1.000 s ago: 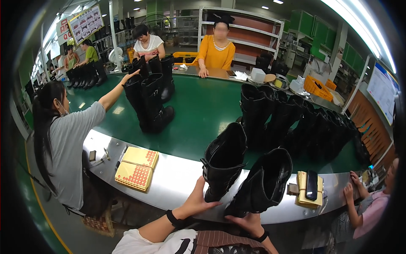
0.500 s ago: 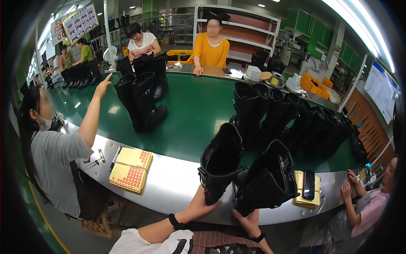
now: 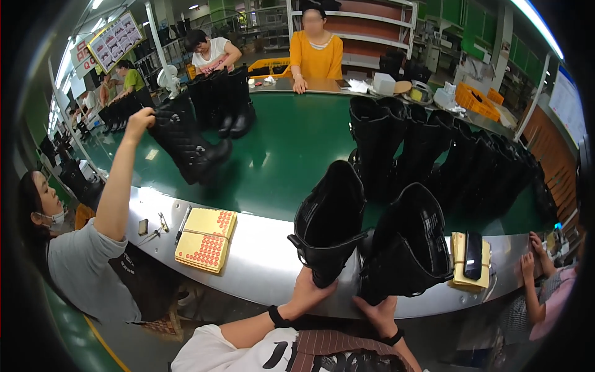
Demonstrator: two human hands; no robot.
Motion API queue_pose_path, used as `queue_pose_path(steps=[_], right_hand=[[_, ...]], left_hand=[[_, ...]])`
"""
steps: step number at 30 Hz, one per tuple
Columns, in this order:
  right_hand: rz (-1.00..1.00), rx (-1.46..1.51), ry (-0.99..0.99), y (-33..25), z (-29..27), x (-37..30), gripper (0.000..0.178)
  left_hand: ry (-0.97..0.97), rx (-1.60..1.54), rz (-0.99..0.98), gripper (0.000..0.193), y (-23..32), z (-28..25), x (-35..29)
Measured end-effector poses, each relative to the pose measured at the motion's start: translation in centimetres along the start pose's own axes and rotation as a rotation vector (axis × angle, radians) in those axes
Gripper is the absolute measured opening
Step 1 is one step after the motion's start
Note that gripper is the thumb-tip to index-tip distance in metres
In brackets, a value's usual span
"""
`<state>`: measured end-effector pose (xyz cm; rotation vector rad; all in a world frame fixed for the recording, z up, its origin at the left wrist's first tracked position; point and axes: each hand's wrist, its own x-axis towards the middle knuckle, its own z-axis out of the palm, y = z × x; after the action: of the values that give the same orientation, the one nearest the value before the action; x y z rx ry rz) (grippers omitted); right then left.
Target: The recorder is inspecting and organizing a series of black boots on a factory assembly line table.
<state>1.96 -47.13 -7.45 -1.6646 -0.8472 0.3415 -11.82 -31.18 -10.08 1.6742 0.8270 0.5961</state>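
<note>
A tall black boot [image 3: 327,251] stands up from my left hand [image 3: 307,294], whose fingers wrap round its lower part. Beside it, my right hand [image 3: 379,313] grips a second black boot [image 3: 396,266] low down. Both boots have open tops facing me and straps on the shafts, and they are above the steel edge [image 3: 257,248] of the work table. Their feet are mostly hidden from this view. A black band circles each of my wrists.
Rows of black boots [image 3: 427,149] stand right on the green table surface [image 3: 285,142]. At left, a co-worker's hand [image 3: 141,121] lifts black boots [image 3: 189,142]. Sticker sheets [image 3: 207,239] lie left; a phone [image 3: 473,255] rests on another stack [image 3: 460,273] at right.
The co-worker at left has grasped and lifted boots by the tops, tilting them. My hands still hold the same two boots; the whole view has shifted a little.
</note>
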Motion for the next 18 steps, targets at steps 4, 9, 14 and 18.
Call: queue_pose_path(steps=[4, 9, 14, 18], right_hand=[[-0.114, 0.044, -0.042, -0.3, -0.2, 0.4, 0.079], [-0.142, -0.052, -0.026, -0.8, 0.0, 0.8, 0.072], [-0.138, -0.020, 0.000, -0.3, 0.2, 0.5, 0.068], [-0.182, -0.084, -0.007, 0.2, 0.2, 0.7, 0.068]], left_hand=[[0.100, -0.006, 0.270, 0.043, -0.3, 0.2, 0.0], [0.082, -0.025, 0.152, 0.057, -0.3, 0.7, 0.1], [0.082, -0.063, 0.191, 0.057, -0.5, 0.8, 0.0], [0.112, -0.039, 0.221, 0.061, -0.6, 0.8, 0.1]])
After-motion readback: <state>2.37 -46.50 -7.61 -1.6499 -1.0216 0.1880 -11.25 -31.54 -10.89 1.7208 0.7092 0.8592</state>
